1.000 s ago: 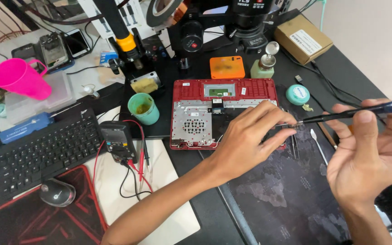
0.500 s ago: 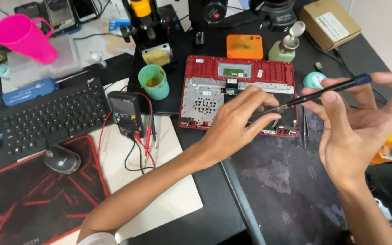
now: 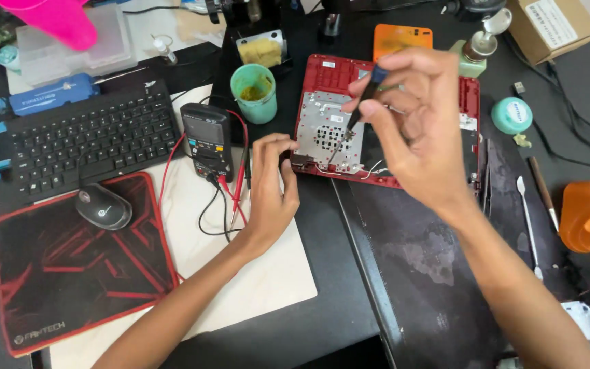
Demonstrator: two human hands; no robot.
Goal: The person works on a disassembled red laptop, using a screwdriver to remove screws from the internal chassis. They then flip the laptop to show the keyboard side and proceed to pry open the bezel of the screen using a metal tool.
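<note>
Right hand point(image 3: 414, 130) pinching screwdriver point(image 3: 362, 102), tip resting on metal plate inside red device shell point(image 3: 322, 130) (back cover off). Left hand point(image 3: 271, 188) curled, fingers bracing shell's left edge, gripping nothing.

Black keyboard point(image 3: 93, 140) as landmark. Just below it I see a grey mouse point(image 3: 104, 206) on a red-black mat point(image 3: 69, 273). To its right, a multimeter point(image 3: 206, 137), then a green cup point(image 3: 254, 92). Behind it, a pink jug point(image 3: 56, 20).
</note>
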